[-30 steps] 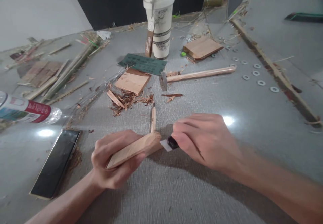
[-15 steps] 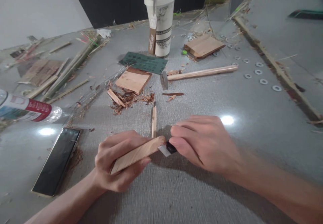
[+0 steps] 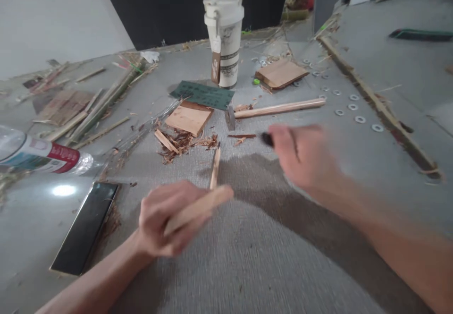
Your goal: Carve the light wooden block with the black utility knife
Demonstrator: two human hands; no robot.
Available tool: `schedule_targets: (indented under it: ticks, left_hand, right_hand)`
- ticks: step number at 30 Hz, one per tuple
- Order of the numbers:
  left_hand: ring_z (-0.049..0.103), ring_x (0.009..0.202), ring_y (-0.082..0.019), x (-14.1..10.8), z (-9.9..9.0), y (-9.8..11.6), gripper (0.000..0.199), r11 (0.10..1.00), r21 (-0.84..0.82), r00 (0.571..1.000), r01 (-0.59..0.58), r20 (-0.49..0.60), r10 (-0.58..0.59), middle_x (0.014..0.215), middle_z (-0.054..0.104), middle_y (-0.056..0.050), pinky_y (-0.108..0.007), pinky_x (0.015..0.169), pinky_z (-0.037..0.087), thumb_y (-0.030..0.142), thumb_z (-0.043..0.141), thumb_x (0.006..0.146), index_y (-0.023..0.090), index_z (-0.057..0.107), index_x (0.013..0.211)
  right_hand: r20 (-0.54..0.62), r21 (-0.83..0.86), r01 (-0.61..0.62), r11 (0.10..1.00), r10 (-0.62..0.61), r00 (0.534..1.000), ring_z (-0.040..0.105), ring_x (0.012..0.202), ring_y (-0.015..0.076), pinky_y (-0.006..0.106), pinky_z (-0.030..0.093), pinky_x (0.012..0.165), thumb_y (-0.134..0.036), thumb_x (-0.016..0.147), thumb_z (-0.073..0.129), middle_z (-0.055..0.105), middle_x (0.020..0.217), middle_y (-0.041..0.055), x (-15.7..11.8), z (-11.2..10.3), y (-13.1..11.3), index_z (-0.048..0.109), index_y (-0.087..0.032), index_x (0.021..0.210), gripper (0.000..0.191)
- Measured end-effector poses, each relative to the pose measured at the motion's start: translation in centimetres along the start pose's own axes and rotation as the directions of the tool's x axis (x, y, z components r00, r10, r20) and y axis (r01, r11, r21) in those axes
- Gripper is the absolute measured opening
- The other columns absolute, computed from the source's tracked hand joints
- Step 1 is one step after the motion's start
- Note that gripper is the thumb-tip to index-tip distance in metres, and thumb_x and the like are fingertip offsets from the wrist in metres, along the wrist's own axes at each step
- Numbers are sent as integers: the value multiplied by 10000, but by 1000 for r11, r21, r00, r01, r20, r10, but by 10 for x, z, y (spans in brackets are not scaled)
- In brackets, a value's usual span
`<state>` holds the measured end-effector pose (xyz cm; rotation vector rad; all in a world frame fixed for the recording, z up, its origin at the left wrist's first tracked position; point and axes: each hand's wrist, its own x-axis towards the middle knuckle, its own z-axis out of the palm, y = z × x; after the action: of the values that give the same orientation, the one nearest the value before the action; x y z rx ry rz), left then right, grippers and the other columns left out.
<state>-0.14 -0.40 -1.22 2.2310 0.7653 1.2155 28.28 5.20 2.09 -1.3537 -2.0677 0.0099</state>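
My left hand (image 3: 170,219) is closed round a pale flat piece of wood (image 3: 201,207), held on edge and pointing up to the right. Apart from the wood, my right hand (image 3: 302,156) is raised, closed and blurred by motion. It grips a knife, whose black end (image 3: 267,139) sticks out at the fingers; its blade cannot be made out now. Beyond the wood lies a slim wooden-handled carving tool (image 3: 215,167), its near end hidden behind the piece. A hammer (image 3: 279,108) with a wooden handle rests farther back, beside a thin dark sliver (image 3: 241,136).
A square wood block (image 3: 189,118) lies by brown shavings (image 3: 180,144) and green sandpaper (image 3: 203,95). Behind stand a white cup (image 3: 226,40) and another block (image 3: 282,73). Several washers (image 3: 360,119) lie right; a phone (image 3: 85,229) and bottle (image 3: 46,153) lie left.
My right hand has lifted away from the wood's tip, up and to the right, taking the knife with it. My left hand still holds the wood, and the view has shifted slightly.
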Motion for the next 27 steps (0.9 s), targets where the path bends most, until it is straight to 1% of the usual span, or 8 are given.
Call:
schedule_targets:
  ticks: [2,4,8,11,16,22,25,27]
  left_hand:
    - [626,611,-118,8,-4,-2,217,996,89,999,-9,-50,13,828,720,-9,-237,523,495,147,729,861,201,680,1066]
    - [586,590,-110,14,-7,0,193,989,149,996,0,-85,12,788,687,-3,-234,501,461,124,720,860,181,682,1040]
    - [559,590,-107,15,-4,6,160,983,180,994,16,-112,5,760,651,9,-238,499,445,123,682,888,185,674,1035]
    - [562,605,-106,13,-1,7,153,983,179,994,29,-106,-10,767,655,5,-242,504,454,115,691,882,178,675,1021]
    - [631,699,-122,7,7,13,290,982,178,991,56,-131,-33,887,728,-21,-254,594,527,61,702,875,173,681,1141]
    - [659,756,-122,2,11,26,322,972,199,992,123,-66,-112,924,733,-37,-247,636,543,20,706,871,143,691,1168]
    - [660,759,-125,1,11,26,350,967,238,995,91,-61,-78,931,744,-45,-254,640,544,8,725,849,130,689,1175]
    - [665,733,-127,-3,11,27,359,959,275,996,66,-76,-47,920,754,-47,-256,625,546,13,734,836,127,691,1174]
  right_hand:
    - [81,48,61,997,-65,995,409,435,108,303,270,512,-380,1131,321,441,475,-41,-9,1,-17,501,-221,597,586]
    - [176,111,113,987,-132,976,472,494,120,309,289,549,-329,1132,299,520,531,-27,-17,2,-32,571,-208,647,569]
    - [269,133,108,985,-141,953,523,555,135,315,284,580,-347,1140,273,608,613,-11,-24,2,-42,643,-192,726,577]
    - [302,166,97,981,-144,942,529,563,135,315,281,588,-361,1143,259,623,629,-12,-24,2,-43,653,-192,741,588]
    - [334,215,92,972,-161,929,569,595,137,321,271,595,-378,1150,257,677,685,-7,-28,4,-49,676,-192,790,582]
    - [331,206,84,975,-150,932,568,574,144,337,239,575,-364,1152,245,685,691,-14,-33,4,-57,668,-204,796,575]
    - [310,214,123,969,-187,932,568,572,144,333,236,566,-360,1153,237,693,704,-19,-33,3,-60,667,-219,825,559]
    - [326,160,107,981,-155,933,518,523,143,333,216,554,-396,1152,226,665,662,-10,-28,5,-50,667,-223,808,585]
